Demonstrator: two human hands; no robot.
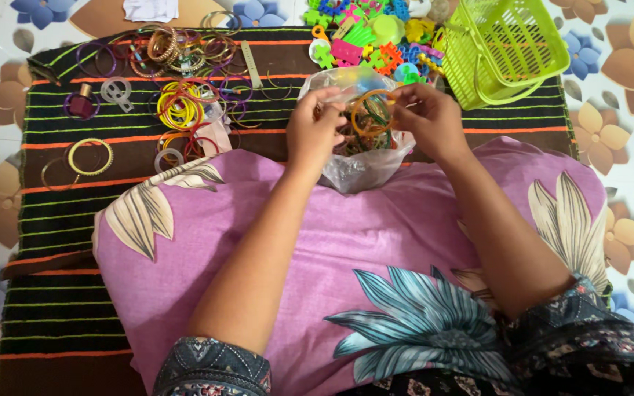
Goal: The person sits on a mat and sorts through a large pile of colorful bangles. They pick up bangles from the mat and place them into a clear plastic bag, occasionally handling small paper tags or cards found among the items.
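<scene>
Left hand (315, 132): grip pinching the rim of the clear bag (365, 165), holding its mouth open.
Right hand (428, 117): fingers pressed on the orange bangle (370, 111), poised right over the bag's mouth.
Bag: resting on the lap's pink cloth (376, 242), already holding bangles.
Nearby: loose bangles (181, 110) spread on the striped mat (60, 220); plastic toys (365, 33) and a green basket (504, 48) beyond.
Risk: the thin bag looks slack, so if the left pinch slips the mouth may collapse and the bangle miss.
Risk two: a tilt of the lap could spill the bag onto the mat.
</scene>
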